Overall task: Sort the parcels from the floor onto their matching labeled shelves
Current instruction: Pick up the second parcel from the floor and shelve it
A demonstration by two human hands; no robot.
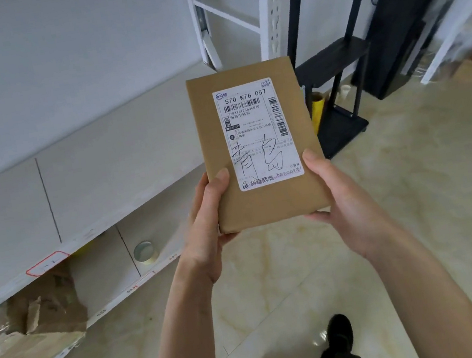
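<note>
I hold a flat brown cardboard parcel (pixel 269 201) up in front of me, label side facing me. Its white shipping label (pixel 255 132) reads "570 K76 057" and carries large handwritten characters. My left hand (pixel 208 226) grips the parcel's lower left edge, thumb on the front. My right hand (pixel 339 193) grips the lower right edge the same way. To the left runs a white shelf unit (pixel 80 178) with a red-outlined tag (pixel 47 263) on its front edge.
A roll of tape (pixel 146 252) and crumpled brown cardboard (pixel 41 305) lie on the lower shelf at left. A black wheeled stand (pixel 340 122) with a yellow roll (pixel 318 110) stands behind the parcel. White shelf uprights (pixel 203 20) rise beyond. My shoes (pixel 340 335) stand on beige floor tiles.
</note>
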